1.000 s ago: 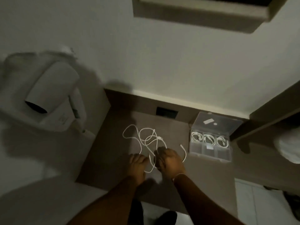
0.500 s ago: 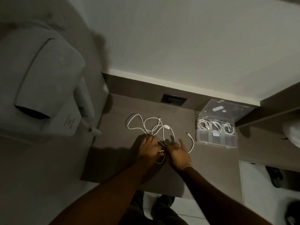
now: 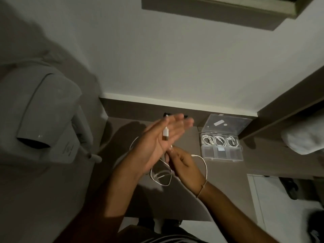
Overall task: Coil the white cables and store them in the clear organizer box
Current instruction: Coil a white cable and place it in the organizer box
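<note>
Left hand (image 3: 163, 142) is lying flat open with the cable (image 3: 161, 176) plug across its palm, right hand (image 3: 184, 163) is pinching the cord, box (image 3: 221, 149) waiting at three o'clock on the surface (image 3: 263, 160) — winding snug, even loops is looking wise.

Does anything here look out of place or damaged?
Nothing stands out. The organizer box sits open on the desk with three coiled cables in its back row, and the loose white cable hangs from both hands, not yet coiled.

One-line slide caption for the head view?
Left hand raised flat, right hand feeding white cable beside clear plastic organizer box.
</note>
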Available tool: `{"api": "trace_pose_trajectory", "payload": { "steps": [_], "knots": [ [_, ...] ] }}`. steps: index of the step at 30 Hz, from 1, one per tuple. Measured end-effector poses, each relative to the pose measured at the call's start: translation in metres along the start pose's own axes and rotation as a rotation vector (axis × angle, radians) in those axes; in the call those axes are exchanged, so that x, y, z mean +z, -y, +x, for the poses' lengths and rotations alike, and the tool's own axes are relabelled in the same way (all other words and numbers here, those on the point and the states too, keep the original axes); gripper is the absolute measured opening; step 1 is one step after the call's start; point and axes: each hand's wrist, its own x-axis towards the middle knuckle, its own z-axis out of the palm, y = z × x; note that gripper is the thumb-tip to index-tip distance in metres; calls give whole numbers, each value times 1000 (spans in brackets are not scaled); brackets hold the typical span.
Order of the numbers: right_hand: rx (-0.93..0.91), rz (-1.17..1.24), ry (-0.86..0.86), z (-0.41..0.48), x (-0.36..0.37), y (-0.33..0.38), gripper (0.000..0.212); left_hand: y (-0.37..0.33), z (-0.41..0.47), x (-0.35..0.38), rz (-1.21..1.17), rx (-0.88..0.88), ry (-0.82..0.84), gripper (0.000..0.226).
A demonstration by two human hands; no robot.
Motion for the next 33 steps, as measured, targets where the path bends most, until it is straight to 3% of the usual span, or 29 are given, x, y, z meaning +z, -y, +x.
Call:
{"api": "trace_pose_trajectory", "payload": {
  "steps": [3, 5, 9, 11, 15, 18, 21, 23, 26, 29, 31, 33],
  "knots": [
    [-86, -180, 89, -7, -18, 31, 38, -17, 4, 12, 345, 138, -92, 40],
    [-159, -422, 197, -12, -38, 53, 35, -19, 3, 18, 514, 154, -143, 40],
    [-271, -720, 282, -19, -84, 108, 30, -5, -1, 46, 797, 88, -105, 34],
    [-337, -771, 270, -19, -110, 139, 30, 3, -6, 63, 778, 9, -45, 37],
    [-433, -580, 163, -14, -147, 178, 30, 2, -12, 86, 546, -27, 162, 31],
    [-433, -298, 7, 1, -145, 171, 37, -10, -16, 94, 318, -39, 307, 52],
    [-282, 17, -51, 11, -116, 146, 48, -18, -21, 100, 210, 112, 356, 33],
    [-166, 66, 1, 5, -89, 126, 42, -24, -21, 105, 122, 183, 358, 30],
    [-122, -4, 123, -19, -62, 103, 56, -36, -18, 109, 61, 287, 269, 35],
    [-160, -142, 241, -40, -67, 112, 50, -44, -14, 103, 484, 460, -96, 39],
    [-265, -320, 239, -42, -88, 131, 50, -44, -18, 102, 624, 411, -179, 39],
    [-380, -513, 220, -38, -112, 158, 47, -37, -22, 106, 738, 305, -161, 37]
  ]
}}
